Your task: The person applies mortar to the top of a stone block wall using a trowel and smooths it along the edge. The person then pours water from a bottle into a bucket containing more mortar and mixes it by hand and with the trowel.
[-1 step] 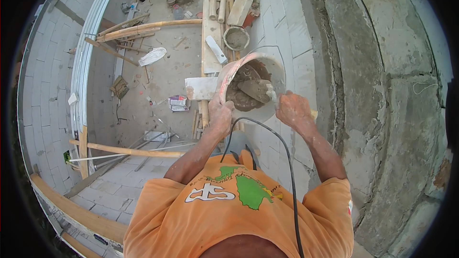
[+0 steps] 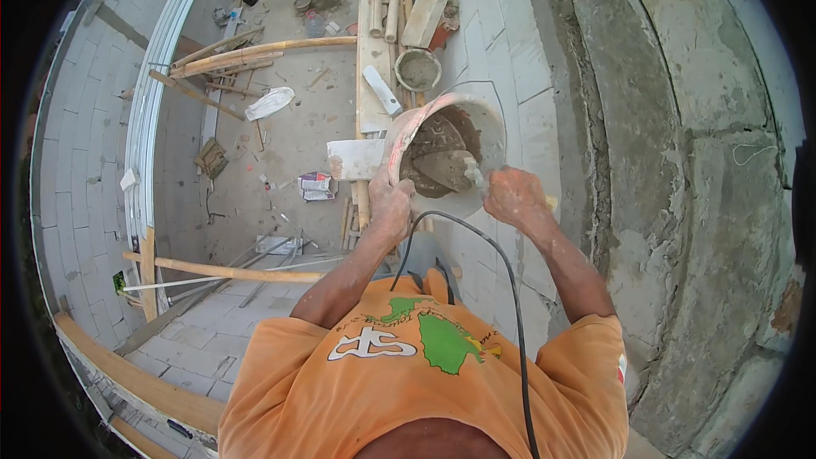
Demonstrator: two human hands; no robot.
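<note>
Tilted toward me, a pale bucket (image 2: 486, 126) with red marks holds grey wet mortar (image 2: 433, 140). My left hand (image 2: 391, 206) grips the bucket's near-left rim. My right hand (image 2: 515, 197) is closed on the pale handle of a trowel, whose mortar-coated blade (image 2: 444, 167) lies inside the bucket in the mortar. A short pale block (image 2: 353, 159) sits just left of the bucket. A black cable (image 2: 515, 272) loops up across my orange shirt and just below my hands.
On my right runs a rough block wall top (image 2: 629, 93). Ahead are bamboo poles (image 2: 392, 0), a plank (image 2: 372, 51) and a smaller mortar bucket (image 2: 418, 70). At left, far below, lies a concrete floor (image 2: 314, 119) with scattered materials, bamboo bracing (image 2: 263, 47) and metal channels (image 2: 157, 102).
My right hand and the trowel have shifted slightly left, the blade a little deeper to the left inside the bucket. My left hand has barely moved.
</note>
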